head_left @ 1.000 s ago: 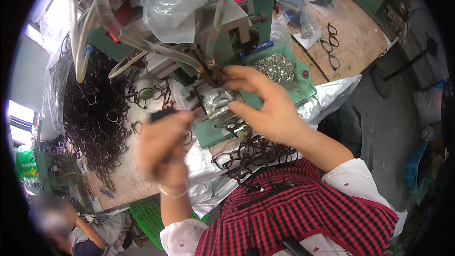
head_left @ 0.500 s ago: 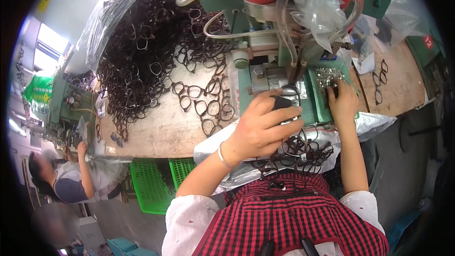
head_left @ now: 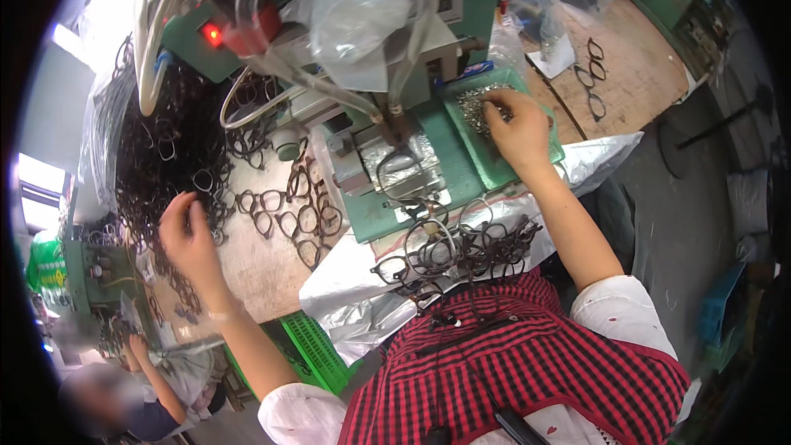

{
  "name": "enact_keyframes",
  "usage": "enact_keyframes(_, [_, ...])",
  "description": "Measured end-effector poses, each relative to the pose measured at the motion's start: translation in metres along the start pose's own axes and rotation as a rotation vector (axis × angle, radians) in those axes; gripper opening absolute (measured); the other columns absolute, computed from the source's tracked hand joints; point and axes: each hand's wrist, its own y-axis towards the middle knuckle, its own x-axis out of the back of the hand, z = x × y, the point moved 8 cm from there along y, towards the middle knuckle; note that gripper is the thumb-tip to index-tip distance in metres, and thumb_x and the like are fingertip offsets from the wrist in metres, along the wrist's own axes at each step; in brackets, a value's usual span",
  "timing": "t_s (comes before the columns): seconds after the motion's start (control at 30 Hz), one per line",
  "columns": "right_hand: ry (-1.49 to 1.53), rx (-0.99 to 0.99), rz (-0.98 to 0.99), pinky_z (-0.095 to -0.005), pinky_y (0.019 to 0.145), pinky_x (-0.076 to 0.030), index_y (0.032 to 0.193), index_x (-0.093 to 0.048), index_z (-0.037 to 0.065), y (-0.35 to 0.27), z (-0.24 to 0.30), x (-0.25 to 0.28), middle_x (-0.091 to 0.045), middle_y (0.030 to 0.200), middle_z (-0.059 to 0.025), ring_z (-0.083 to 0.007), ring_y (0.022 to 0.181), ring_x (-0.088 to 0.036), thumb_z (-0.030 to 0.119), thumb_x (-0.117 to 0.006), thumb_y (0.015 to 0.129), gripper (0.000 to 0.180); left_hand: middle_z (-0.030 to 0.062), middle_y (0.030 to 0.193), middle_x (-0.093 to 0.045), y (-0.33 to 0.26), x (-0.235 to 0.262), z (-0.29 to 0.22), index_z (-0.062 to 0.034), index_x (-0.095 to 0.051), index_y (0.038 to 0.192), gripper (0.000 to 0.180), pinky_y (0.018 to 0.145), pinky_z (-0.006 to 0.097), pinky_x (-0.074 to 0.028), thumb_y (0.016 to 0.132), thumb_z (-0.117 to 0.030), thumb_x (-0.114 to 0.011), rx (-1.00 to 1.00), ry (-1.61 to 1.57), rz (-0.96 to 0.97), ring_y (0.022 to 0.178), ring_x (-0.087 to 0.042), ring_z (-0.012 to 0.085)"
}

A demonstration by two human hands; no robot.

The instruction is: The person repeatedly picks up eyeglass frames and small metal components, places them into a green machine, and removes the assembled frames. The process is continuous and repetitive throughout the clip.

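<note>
My left hand (head_left: 191,243) is raised beside a large heap of dark eyeglass frames (head_left: 165,152) on the left. Its fingers are curved and apart, slightly blurred, with nothing visible in them. My right hand (head_left: 521,133) reaches into a green tray (head_left: 486,173) holding small shiny metal parts (head_left: 478,107). Its fingers are bent together at the parts; whatever they pinch is hidden. Between the hands, a dark eyeglass frame (head_left: 399,171) rests at the metal fixture of a green bench machine (head_left: 445,144). More frames (head_left: 470,243) lie on silvery sheeting in front of me.
Loose eyeglass frames (head_left: 284,214) are spread on the wooden table (head_left: 259,280) left of the machine. Clear hoses (head_left: 247,86) and a plastic bag (head_left: 350,21) hang above it. A green basket (head_left: 317,354) stands below the table. At the far left, a person (head_left: 165,395) works.
My left hand has left the machine's front and swung left to the heap, leaving an eyeglass frame at the fixture. My right hand stays at the metal parts. The view has shifted and tilted.
</note>
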Motion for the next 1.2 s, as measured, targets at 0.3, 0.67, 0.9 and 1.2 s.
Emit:
enact_keyframes(0.3, [0.127,-0.100,-0.097,-0.0327,0.081,-0.051,0.098,-0.074,0.003,-0.038,-0.027,0.056,-0.072,0.094,-0.0103,-0.0224,0.088,-0.067,0.007,-0.069,0.085,0.014,0.0128,0.121,-0.067,-0.083,-0.141,0.109,-0.0080,-0.070,0.095,0.016,0.093,0.043,-0.047,0.079,-0.011,-0.067,0.028,0.222,0.181,0.106,-0.059,0.0343])
enact_keyframes(0.67, [0.325,0.134,0.191,-0.0281,0.086,-0.050,0.098,-0.070,-0.001,-0.016,0.086,0.032,-0.071,0.096,-0.0074,-0.0153,0.095,-0.066,0.000,-0.070,0.084,0.014,-0.0039,0.072,-0.048,-0.077,-0.104,0.035,-0.0103,-0.048,0.086,0.030,0.047,0.019,-0.034,0.097,-0.031,-0.067,0.876,-0.834,-0.067,0.055,-0.041,0.0049])
enact_keyframes(0.9, [0.653,-0.027,0.188,-0.0299,0.083,-0.050,0.114,-0.057,-0.001,-0.023,0.102,-0.035,-0.070,0.090,-0.0088,-0.0184,0.088,-0.068,0.006,-0.072,0.080,0.037,0.0071,0.082,-0.061,-0.141,-0.152,-0.042,-0.0093,-0.055,0.089,0.036,0.072,0.036,-0.050,0.106,-0.039,-0.044,1.188,-1.521,-0.042,0.076,-0.056,0.0199])
enact_keyframes(1.2, [0.829,-0.127,0.203,-0.0264,0.087,-0.047,0.121,-0.054,-0.002,-0.025,0.106,-0.036,-0.071,0.091,-0.0047,-0.0110,0.089,-0.065,0.003,-0.072,0.082,0.044,0.0174,0.086,-0.061,-0.043,-0.058,-0.195,-0.0042,-0.047,0.091,0.031,0.083,0.039,-0.047,0.105,-0.029,-0.036,0.291,-1.475,0.264,0.082,-0.058,0.0259])
